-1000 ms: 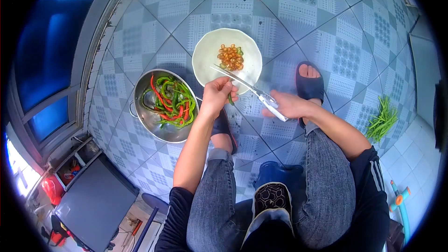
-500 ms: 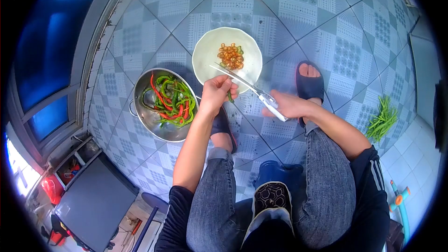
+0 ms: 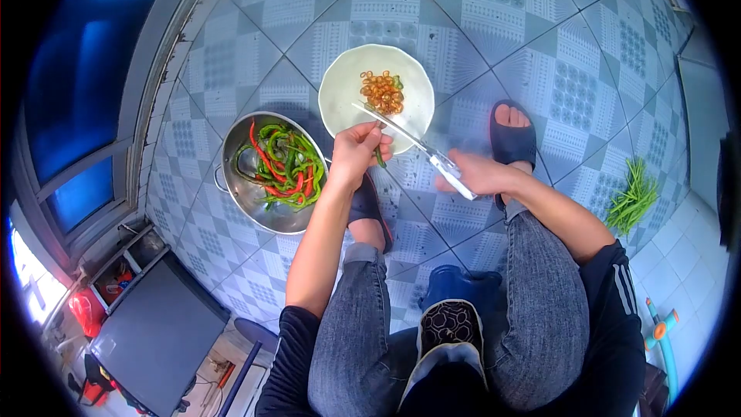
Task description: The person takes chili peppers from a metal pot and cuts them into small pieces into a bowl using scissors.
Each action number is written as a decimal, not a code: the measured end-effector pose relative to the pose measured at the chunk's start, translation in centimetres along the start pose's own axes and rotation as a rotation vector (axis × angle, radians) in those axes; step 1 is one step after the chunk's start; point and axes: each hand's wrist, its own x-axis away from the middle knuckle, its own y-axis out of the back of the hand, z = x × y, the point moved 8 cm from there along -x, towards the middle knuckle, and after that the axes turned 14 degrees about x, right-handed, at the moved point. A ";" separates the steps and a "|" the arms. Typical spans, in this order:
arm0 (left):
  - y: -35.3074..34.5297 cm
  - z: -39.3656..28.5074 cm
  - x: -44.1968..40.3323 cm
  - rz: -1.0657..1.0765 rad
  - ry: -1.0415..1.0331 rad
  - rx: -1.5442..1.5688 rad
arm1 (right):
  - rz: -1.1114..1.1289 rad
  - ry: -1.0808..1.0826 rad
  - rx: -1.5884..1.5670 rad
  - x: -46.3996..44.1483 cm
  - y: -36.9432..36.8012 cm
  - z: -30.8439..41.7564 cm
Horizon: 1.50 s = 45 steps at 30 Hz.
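My left hand [image 3: 357, 156] pinches a green chili pepper [image 3: 380, 157], whose end hangs below the fingers. In my right hand [image 3: 480, 174] is a pair of scissors [image 3: 454, 177] with white handles. Its blades reach left past my left fingertips, over the near part of a cream bowl [image 3: 336, 96]. Cut orange-brown rings [image 3: 381, 95], with a few green pieces, lie in that bowl. To the left of my left hand, a metal pot [image 3: 266, 216] holds whole green and red chili peppers [image 3: 289, 166].
The bowl and pot stand on the patterned tile floor [image 3: 432, 0]. Long green vegetables [image 3: 633, 197] lie at the right. My slippered feet flank the work, with a sandal [image 3: 513, 135] to the right. A dark grey panel [image 3: 158, 332] is at lower left.
The scissor blades have shifted slightly, their tips now a little farther right and closer together. My left hand still pinches the chili pepper in nearly the same place.
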 end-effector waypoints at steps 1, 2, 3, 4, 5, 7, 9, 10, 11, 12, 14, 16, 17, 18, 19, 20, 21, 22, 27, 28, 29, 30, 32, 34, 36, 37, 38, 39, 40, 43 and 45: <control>0.0 0.2 -0.1 0.004 0.009 -0.014 | -0.025 0.051 -0.009 -0.1 -0.1 0.2; -0.1 0.3 -0.1 0.007 0.018 -0.027 | -0.025 0.051 -0.009 0.0 -0.2 -0.1; 0.0 0.3 -0.1 0.008 0.019 -0.028 | -0.002 0.020 0.004 0.4 0.4 0.5; -0.3 0.3 0.0 0.045 0.022 -0.055 | 0.022 -0.012 0.018 0.6 0.6 0.8; -0.6 0.3 0.0 0.083 0.024 -0.080 | 0.021 -0.013 0.018 0.5 0.5 0.8; -0.7 0.3 0.0 0.063 0.013 -0.094 | -0.012 -0.016 0.016 0.3 0.7 0.7; -0.4 0.5 -0.1 0.042 0.001 -0.107 | -0.019 -0.018 0.018 0.2 0.9 0.7; -0.3 0.8 -0.3 0.061 -0.008 -0.108 | -0.027 -0.021 0.021 0.2 1.0 0.6; -0.2 1.0 -0.5 0.081 -0.017 -0.109 | -0.027 -0.022 0.021 0.2 1.1 0.6; -0.3 1.0 -0.4 0.082 -0.016 -0.109 | -0.022 -0.028 0.006 0.3 1.0 0.6; -0.7 0.8 -0.1 0.120 -0.018 -0.095 | -0.017 -0.032 -0.009 0.3 1.2 0.8; -0.4 0.6 -0.1 0.107 0.000 -0.110 | 0.065 -0.098 -0.013 0.4 1.0 0.5; -0.3 0.6 -0.1 0.096 0.017 -0.124 | 0.065 -0.097 -0.011 0.3 0.7 0.1; -0.6 0.4 0.0 0.096 0.017 -0.124 | 0.018 -0.059 0.015 0.1 0.7 0.0; -0.6 -0.1 0.2 0.035 -0.016 -0.070 | -0.028 -0.021 0.039 0.1 0.7 0.0; -0.3 -0.4 0.4 -0.026 -0.049 -0.016 | -0.028 -0.022 0.039 0.1 0.4 -0.2; -0.1 -0.5 0.3 -0.026 -0.048 -0.016 | -0.004 -0.006 0.040 0.1 0.2 -0.1; -0.1 -0.3 0.1 0.024 -0.025 -0.087 | 0.020 0.010 0.041 0.2 0.0 0.2; -0.6 0.2 0.0 0.094 -0.004 -0.100 | 0.052 -0.030 0.019 0.6 0.5 0.8; -0.7 0.2 -0.1 0.094 -0.002 -0.106 | 0.050 -0.027 0.022 0.6 0.5 0.8; -0.7 0.2 -0.1 0.094 0.000 -0.111 | 0.050 -0.027 0.023 0.6 0.4 0.7; -0.7 0.3 0.0 0.094 0.000 -0.111 | 0.052 -0.024 0.013 0.5 0.3 0.6; -0.8 0.5 0.0 0.087 0.006 -0.075 | 0.051 -0.022 0.002 0.4 -0.1 0.5; -0.7 0.5 -0.2 0.102 0.000 -0.106 | 0.003 -0.002 0.012 0.3 0.0 0.5; -0.8 0.3 -0.1 0.113 -0.007 -0.137 | -0.002 -0.007 0.014 0.4 0.1 0.7; -0.9 0.0 0.0 0.094 -0.005 -0.152 | -0.008 -0.011 0.016 0.3 0.1 0.7; -0.9 -0.1 0.1 0.075 -0.002 -0.167 | -0.008 -0.011 0.016 0.2 -0.1 0.5; -0.8 -0.1 0.1 0.076 -0.001 -0.167 | -0.016 -0.001 0.011 0.0 -0.2 0.3; -0.6 0.1 -0.1 0.071 0.005 -0.161 | -0.023 0.009 0.006 -0.2 -0.2 0.2; -0.5 0.0 0.0 0.050 -0.003 -0.146 | 0.035 -0.014 -0.035 -0.1 0.2 0.3; -0.5 -0.3 0.1 0.034 -0.016 -0.135 | 0.025 0.006 -0.012 -0.3 -0.2 0.0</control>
